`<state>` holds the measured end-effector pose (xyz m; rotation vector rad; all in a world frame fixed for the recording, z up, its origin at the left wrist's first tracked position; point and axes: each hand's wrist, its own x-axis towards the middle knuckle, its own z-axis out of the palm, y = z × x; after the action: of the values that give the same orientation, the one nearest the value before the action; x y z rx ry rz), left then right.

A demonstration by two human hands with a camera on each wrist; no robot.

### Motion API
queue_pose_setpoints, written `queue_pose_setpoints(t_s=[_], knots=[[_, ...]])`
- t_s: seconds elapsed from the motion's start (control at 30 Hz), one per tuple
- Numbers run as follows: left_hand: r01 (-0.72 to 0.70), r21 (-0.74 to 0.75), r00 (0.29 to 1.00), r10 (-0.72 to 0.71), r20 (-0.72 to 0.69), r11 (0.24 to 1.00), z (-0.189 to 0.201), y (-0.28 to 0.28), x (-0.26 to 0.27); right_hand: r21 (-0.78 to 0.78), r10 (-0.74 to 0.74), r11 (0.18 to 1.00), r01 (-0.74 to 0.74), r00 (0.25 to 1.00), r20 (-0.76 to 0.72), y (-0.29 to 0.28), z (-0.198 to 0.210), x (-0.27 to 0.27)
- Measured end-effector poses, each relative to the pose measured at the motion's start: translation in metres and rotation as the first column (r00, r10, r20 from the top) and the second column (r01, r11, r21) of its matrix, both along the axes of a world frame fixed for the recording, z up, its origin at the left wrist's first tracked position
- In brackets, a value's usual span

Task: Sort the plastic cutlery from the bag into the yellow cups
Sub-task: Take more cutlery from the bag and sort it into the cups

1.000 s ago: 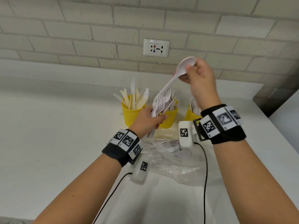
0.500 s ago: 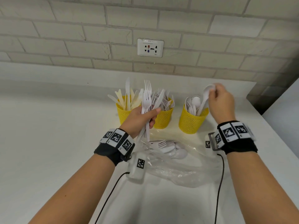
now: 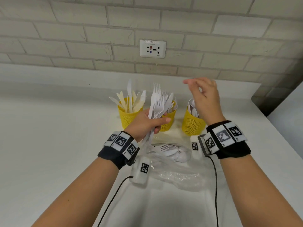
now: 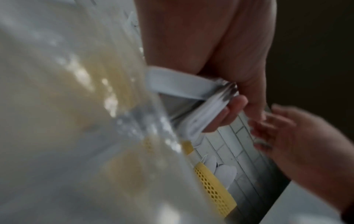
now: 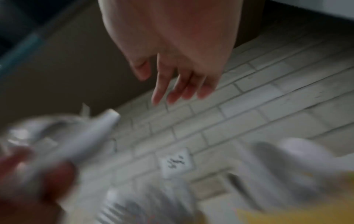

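Better to take one fork only, by its top, out of the bundle of forks (image 3: 157,104) clamped in the left hand (image 3: 146,123); then drop into the middle cup (image 3: 168,118) just behind that hand. Right hand (image 3: 205,99) empty, fingers loose and apart, above the right cup (image 3: 192,125). More cutlery in the bag (image 3: 170,159), below both hands.

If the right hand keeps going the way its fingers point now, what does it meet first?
The right hand is empty, its fingers pointing left and slightly up, above the cups. Most likely it meets the fork tips of the cutlery bundle in the left hand, though depth is unclear; it may pass behind them.
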<state>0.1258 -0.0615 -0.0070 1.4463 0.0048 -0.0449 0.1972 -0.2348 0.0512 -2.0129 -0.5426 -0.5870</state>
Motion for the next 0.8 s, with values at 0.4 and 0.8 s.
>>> queue_pose_setpoints(t_s=[0.4, 0.8], knots=[[-0.016, 0.150, 0.999, 0.012, 0.030, 0.989, 0.007, -0.006, 0.000, 0.274, 0.455, 0.887, -0.372, 0.807, -0.377, 0.043, 0.018, -0.016], [-0.242, 0.145, 0.970, 0.233, 0.073, 0.959, -0.005, -0.004, 0.003, 0.277, 0.191, 0.951, -0.139, 0.967, -0.169, 0.024, 0.039, -0.017]])
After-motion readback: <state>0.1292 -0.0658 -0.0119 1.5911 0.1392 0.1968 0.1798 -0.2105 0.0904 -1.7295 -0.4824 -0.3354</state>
